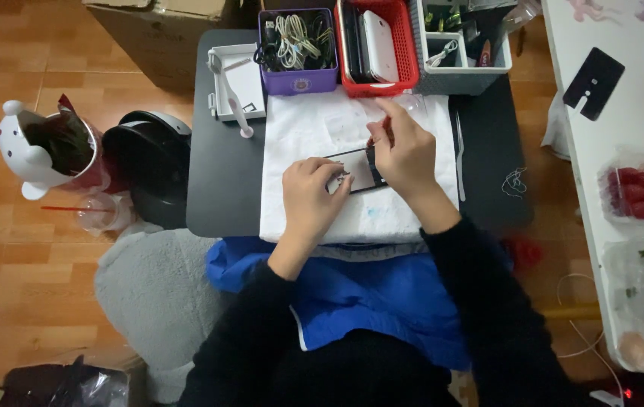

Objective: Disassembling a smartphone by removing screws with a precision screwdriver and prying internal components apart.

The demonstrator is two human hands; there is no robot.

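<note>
A dark smartphone [356, 169] lies flat on a white cloth [314, 136] spread over a low black table [220, 173]. My left hand [312, 197] presses on the phone's left end, fingers curled over it. My right hand [403, 149] rests on the phone's right end and pinches a thin reddish tool [382, 130] whose tip meets the phone's upper edge.
Along the table's far edge stand a purple box of cables [297, 47], a red basket with devices [373, 45], a grey basket of small tools [459, 47] and a white tray [235, 79]. A white table [601, 128] with packed strawberries [642, 194] is on the right. A white bin [50, 147] stands on the floor.
</note>
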